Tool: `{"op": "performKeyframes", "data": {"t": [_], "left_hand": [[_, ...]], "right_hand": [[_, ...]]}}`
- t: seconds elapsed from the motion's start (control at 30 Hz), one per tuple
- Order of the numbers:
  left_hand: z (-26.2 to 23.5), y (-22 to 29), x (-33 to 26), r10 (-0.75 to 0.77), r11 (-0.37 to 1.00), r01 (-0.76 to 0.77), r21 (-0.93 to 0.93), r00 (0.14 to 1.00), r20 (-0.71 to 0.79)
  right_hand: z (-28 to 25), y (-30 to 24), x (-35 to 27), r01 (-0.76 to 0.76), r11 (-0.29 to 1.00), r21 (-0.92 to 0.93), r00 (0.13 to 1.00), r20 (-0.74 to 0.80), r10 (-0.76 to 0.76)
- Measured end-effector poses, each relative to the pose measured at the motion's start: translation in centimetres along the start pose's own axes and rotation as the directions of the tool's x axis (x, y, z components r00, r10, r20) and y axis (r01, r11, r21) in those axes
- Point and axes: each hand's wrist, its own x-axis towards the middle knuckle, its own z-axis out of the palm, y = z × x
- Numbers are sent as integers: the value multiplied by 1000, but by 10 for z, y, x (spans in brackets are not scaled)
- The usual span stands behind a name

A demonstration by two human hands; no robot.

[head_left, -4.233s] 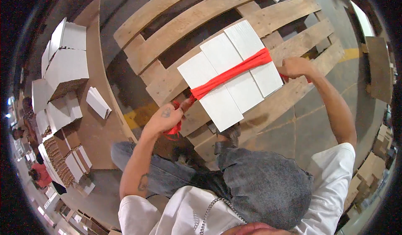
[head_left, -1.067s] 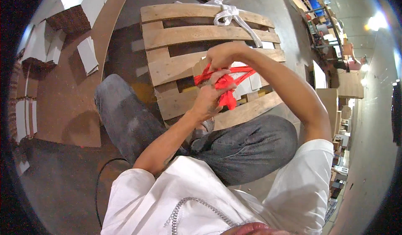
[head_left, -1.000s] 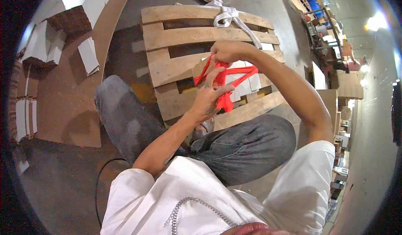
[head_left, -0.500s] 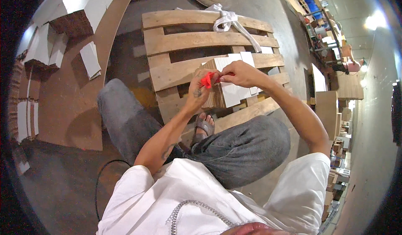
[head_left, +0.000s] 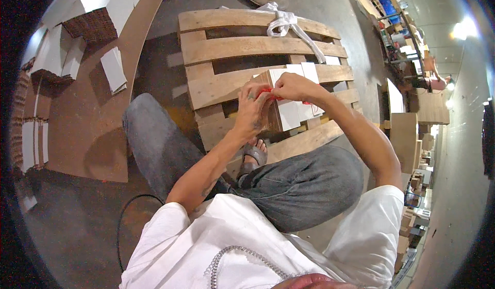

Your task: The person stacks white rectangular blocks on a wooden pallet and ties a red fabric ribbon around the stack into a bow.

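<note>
A stack of flat white cardboard sheets (head_left: 291, 111) stands tipped up on its edge on a wooden pallet (head_left: 232, 47). A red strap (head_left: 268, 93) runs around the stack. My left hand (head_left: 252, 111) presses against the stack's near side, its fingers closed on the red strap. My right hand (head_left: 291, 87) sits on the stack's top edge and pinches the same strap, touching my left hand. Most of the strap is hidden by both hands.
A white knotted strap (head_left: 286, 23) lies on the pallet's far slats. Piles of flat white cardboard (head_left: 111, 70) and brown bundles (head_left: 93, 26) lie on brown board at the left. My crossed legs (head_left: 304, 186) rest against the pallet. Cardboard boxes (head_left: 412, 114) and shelves stand at the right.
The red strap, earlier spread in loose loops between my hands, is now drawn tight. Both hands have come together at the top of the stack, which is tipped on edge.
</note>
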Motion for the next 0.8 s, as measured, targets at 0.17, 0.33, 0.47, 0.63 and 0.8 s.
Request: {"op": "performKeyframes", "data": {"t": [0.17, 0.33, 0.47, 0.63, 0.8], "left_hand": [[4, -15, -4, -311, 929, 369, -25, 815, 489], [-6, -9, 7, -366, 899, 434, -49, 810, 459], [-10, -12, 10, -34, 999, 44, -23, 946, 322], [-2, -25, -1, -276, 418, 462, -782, 885, 376], [0, -5, 5, -527, -204, 504, -839, 666, 528]], "right_hand": [[-1, 6, 6, 246, 969, -15, 969, 15, -246], [-12, 17, -2, 74, 937, 341, 948, 267, -172], [-3, 32, 1, -42, 780, 624, 927, 315, -202], [-6, 36, 1, -46, 693, 719, 917, 307, -257], [-7, 38, -1, 473, 831, 293, 877, -74, -474]]}}
